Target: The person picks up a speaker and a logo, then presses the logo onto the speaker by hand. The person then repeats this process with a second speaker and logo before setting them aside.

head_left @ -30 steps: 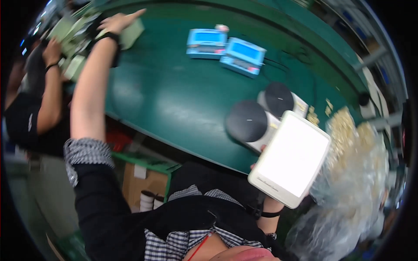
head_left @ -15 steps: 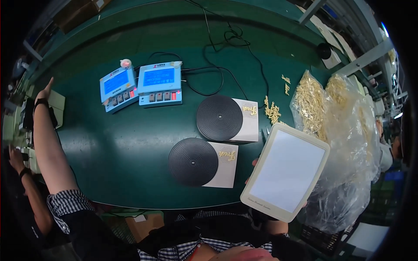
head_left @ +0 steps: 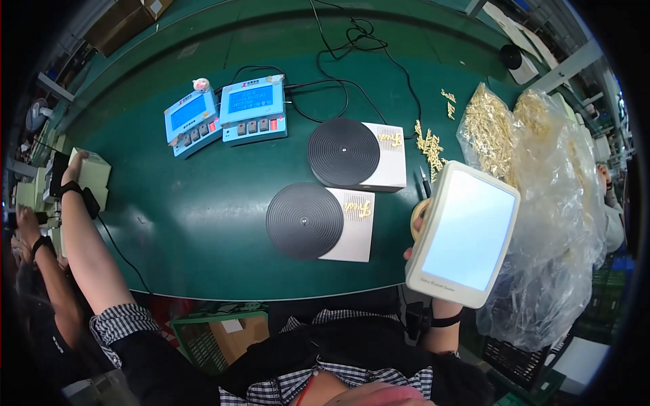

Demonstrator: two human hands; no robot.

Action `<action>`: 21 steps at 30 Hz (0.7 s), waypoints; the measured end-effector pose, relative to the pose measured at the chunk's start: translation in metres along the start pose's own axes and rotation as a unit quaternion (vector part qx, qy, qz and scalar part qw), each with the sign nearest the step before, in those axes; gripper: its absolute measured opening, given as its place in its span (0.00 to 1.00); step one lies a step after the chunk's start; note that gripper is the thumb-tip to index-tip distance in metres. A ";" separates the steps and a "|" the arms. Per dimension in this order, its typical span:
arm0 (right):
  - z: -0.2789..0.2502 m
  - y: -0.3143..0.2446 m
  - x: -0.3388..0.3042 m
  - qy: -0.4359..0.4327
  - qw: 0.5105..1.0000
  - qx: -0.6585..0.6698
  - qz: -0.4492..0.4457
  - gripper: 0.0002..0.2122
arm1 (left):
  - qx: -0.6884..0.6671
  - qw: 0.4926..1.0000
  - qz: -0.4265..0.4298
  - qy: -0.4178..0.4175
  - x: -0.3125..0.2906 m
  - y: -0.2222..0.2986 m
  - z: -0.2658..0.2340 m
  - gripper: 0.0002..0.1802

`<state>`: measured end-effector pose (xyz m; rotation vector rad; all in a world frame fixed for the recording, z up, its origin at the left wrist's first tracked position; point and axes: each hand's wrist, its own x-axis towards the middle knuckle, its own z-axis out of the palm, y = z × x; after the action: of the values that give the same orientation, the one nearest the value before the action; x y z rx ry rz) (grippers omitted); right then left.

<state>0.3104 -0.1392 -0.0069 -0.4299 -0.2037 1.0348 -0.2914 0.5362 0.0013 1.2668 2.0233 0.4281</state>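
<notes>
My right hand (head_left: 409, 253) holds a cream-framed panel (head_left: 465, 233) with a glowing white face, tilted over the table's right side. Its fingers wrap the left edge; the rest of the hand is behind the panel. My left arm stretches far left, where my left hand (head_left: 73, 168) is closed over the edge of a cream box (head_left: 96, 170); its fingertips are partly hidden. Between my arms lie two cream devices with black ribbed discs, the nearer device (head_left: 353, 243) and the farther device (head_left: 393, 172), each bearing gold lettering.
Two blue display boxes, a left one (head_left: 193, 122) and a right one (head_left: 253, 111), stand at the back with black cables. Gold pieces (head_left: 430, 145) lie scattered near a pen-like tool (head_left: 424, 181) and a tape roll (head_left: 415, 215). Clear bags (head_left: 491, 128) hold more. Co-workers' arms show at both sides.
My left hand, stretched out before, now rests on the cream box. The panel has shifted right and tilted more upright, uncovering the tape roll. The whole view has shifted slightly.
</notes>
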 end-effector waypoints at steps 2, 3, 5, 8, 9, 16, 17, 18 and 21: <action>-0.008 -0.006 -0.008 -0.014 1.000 -0.011 -0.021 0.37 | 0.018 1.000 0.013 -0.007 -0.045 0.001 0.030 0.34; -0.012 -0.013 -0.015 -0.021 0.999 -0.010 -0.027 0.37 | 0.038 0.999 0.028 -0.007 -0.069 0.005 0.032 0.37; -0.031 -0.032 -0.026 -0.036 0.998 0.005 -0.042 0.36 | 0.101 0.971 0.192 0.104 -0.111 -0.011 0.017 0.38; -0.044 -0.042 -0.041 -0.016 0.995 -0.020 -0.092 0.35 | 0.136 0.906 0.382 0.118 -0.196 -0.005 0.079 0.45; -0.044 -0.046 -0.045 -0.010 0.993 -0.033 -0.114 0.35 | 0.115 0.905 0.404 0.073 -0.250 0.010 0.102 0.47; -0.031 -0.052 -0.045 -0.044 0.993 -0.016 -0.105 0.35 | 0.271 0.781 0.558 -0.069 -0.458 0.003 0.142 0.59; -0.031 -0.050 -0.039 -0.098 0.989 -0.025 -0.107 0.36 | 0.275 0.758 0.585 -0.085 -0.470 0.002 0.146 0.59; -0.030 -0.049 -0.034 -0.150 0.981 -0.038 -0.112 0.37 | 0.274 0.764 0.579 -0.082 -0.479 0.004 0.153 0.59; -0.023 -0.047 -0.033 -0.164 0.980 -0.043 -0.103 0.38 | 0.313 0.709 0.622 -0.114 -0.496 0.015 0.170 0.59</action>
<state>0.3392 -0.1942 -0.0062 -0.3059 -0.5774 0.8899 -0.0245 0.0920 0.0828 2.8726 0.7802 0.1033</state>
